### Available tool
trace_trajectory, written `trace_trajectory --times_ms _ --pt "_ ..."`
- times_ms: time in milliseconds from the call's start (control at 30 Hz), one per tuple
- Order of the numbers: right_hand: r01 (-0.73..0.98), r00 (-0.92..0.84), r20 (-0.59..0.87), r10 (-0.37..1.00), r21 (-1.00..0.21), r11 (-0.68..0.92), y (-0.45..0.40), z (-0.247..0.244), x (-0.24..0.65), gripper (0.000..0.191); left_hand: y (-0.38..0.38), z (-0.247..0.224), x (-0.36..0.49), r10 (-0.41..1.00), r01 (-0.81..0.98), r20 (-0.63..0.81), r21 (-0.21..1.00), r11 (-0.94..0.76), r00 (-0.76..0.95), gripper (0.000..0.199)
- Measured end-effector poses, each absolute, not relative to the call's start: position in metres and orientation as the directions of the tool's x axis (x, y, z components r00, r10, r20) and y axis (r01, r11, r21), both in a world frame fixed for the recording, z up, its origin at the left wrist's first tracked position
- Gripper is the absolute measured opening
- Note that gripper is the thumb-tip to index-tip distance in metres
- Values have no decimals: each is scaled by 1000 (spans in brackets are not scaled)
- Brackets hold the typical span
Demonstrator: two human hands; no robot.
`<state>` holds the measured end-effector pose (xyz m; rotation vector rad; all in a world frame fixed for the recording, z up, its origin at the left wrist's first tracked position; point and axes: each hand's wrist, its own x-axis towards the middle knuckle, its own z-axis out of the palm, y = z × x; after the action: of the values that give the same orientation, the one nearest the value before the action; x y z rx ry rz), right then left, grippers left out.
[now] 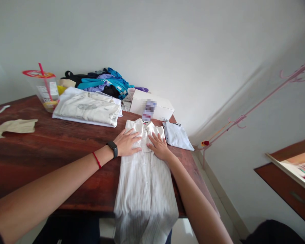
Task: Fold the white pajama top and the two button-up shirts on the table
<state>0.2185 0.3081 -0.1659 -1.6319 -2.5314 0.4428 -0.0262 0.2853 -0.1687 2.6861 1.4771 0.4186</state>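
A white shirt with thin stripes [144, 183] lies lengthwise on the dark wooden table [78, 159], its collar at the far end and its lower part hanging over the near edge. My left hand [127, 143] rests flat with fingers spread on the shirt's left upper side. On the right upper side, just below the collar, my right hand [158, 145] also lies flat, fingers apart. Both sides of the shirt look folded inward. Neither hand grips the fabric. A folded light blue garment [178, 135] lies right of my right hand.
Folded white clothes [88, 107] lie at the back left, beside a plastic cup with a red straw [48, 93]. Behind them is a pile of blue and black clothes [104, 83]. A white box [162, 107] stands beyond the collar. A pink rack [244, 115] leans at right.
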Motion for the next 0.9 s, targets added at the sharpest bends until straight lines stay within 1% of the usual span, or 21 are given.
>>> trace_trajectory --times_ms 100,200,400,567,767,900 --pt "874 -424 -110 899 -311 374 308 -165 218 69 277 -168 -20 823 805 150 175 -567 548 72" --pt "876 -430 -122 895 -295 381 309 -164 219 67 272 -169 -17 796 773 85 195 -603 599 79" --pt "882 -434 -154 888 -273 384 311 -163 219 66 273 -172 -17 787 758 81 225 -613 612 79" --pt "888 -438 -178 881 -241 393 311 -163 219 68 278 -173 -18 790 763 88 215 -610 607 81" --pt "891 -402 -101 910 -271 363 312 -171 217 66 289 -176 -17 788 758 111 218 -614 606 84" --pt "895 -384 -98 918 -285 344 313 -174 214 67 299 -174 -21 768 737 85 231 -635 635 85"
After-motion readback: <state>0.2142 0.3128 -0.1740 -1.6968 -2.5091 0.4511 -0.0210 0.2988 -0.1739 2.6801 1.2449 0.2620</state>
